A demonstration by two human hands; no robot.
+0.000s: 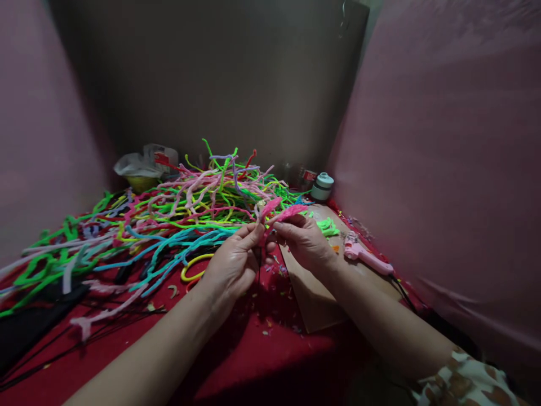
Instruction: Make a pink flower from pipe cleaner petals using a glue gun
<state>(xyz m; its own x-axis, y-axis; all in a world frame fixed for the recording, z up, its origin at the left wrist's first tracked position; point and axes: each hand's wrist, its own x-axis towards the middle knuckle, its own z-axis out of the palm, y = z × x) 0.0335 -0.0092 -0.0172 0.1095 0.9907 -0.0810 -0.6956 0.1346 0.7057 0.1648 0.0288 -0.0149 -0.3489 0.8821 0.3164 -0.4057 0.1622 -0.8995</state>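
Observation:
My left hand (231,265) and my right hand (305,241) meet over the red cloth (253,349). Both pinch a small piece made of bent pink pipe cleaners (282,214) with petal-like loops. The left fingers hold its lower end, where a thin dark stem hangs down. The right fingers grip one pink loop from the right. Behind the hands lies a big tangled heap of pipe cleaners (186,208) in green, pink, blue, yellow and lilac.
A pink glue gun (366,256) lies on a brown cardboard sheet (315,304) to the right. A small white and green jar (322,186) stands at the back. A plastic bag (141,164) sits back left. Pink walls close both sides.

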